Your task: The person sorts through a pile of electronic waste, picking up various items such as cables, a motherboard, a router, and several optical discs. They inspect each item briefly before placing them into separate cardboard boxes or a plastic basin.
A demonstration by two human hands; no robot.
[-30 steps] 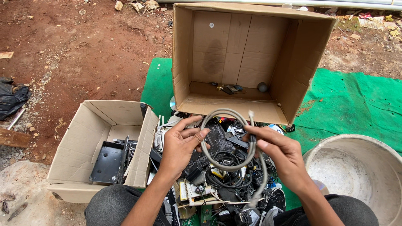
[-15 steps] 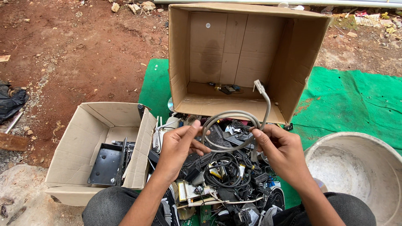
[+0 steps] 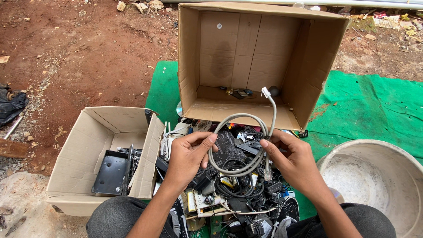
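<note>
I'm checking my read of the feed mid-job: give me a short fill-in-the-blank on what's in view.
1. Both hands, left hand and right hand, hold a coiled grey ____.
2. The tarp on the ground is ____.
3. The black metal plate lies in the ____ cardboard box.
4. The tall cardboard box lies tipped on its ____.

Missing: cable; green; left; side

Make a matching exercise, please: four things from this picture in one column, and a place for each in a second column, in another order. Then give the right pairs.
Things:
1. grey cable coil
2. black metal bracket
3. large cardboard box
4. white tub

Places:
A. inside the small cardboard box at the left
B. at the lower right, beside the green tarp
C. held between the left hand and the right hand
D. lying on its side behind the pile of scrap electronics

Pairs: 1-C, 2-A, 3-D, 4-B
</note>
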